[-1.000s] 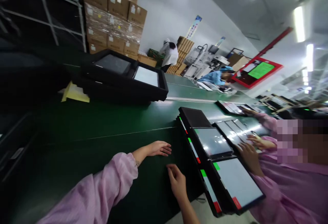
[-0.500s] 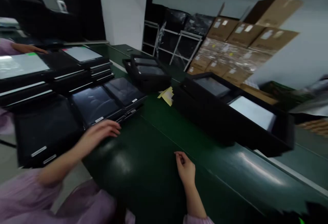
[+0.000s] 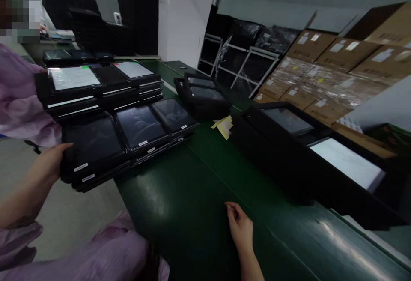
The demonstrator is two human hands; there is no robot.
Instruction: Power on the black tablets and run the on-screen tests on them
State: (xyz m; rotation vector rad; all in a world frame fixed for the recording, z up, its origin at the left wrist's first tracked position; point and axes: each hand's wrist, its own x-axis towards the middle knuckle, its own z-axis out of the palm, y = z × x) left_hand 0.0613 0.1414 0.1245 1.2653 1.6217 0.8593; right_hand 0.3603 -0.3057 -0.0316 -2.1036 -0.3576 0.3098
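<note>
My left hand (image 3: pixel 48 163) is at the near left end of a stack of black trays. Its thumb lies on the top tray's edge, and the other fingers are hidden behind that end. Three dark glossy screen panels (image 3: pixel 139 127) lie side by side in this black tray (image 3: pixel 67 169), each with a small white label at its near edge. My right hand (image 3: pixel 239 221) rests on the green table (image 3: pixel 192 199), fingers loosely curled, and I see nothing in it. Ahead of it lies some yellow paper (image 3: pixel 224 127).
Behind the left stack stand more black trays with white-faced panels (image 3: pixel 73 78). A long black tray (image 3: pixel 272 165) lies on the right, and a smaller tray stack (image 3: pixel 205 94) farther back. Cardboard boxes (image 3: pixel 343 49) are piled by the wall. A person's purple sleeve (image 3: pixel 24 97) is at left.
My left hand has moved left and back, from over the front of the tray stack to its left end. The view has swung left. My right hand stays on the table.
</note>
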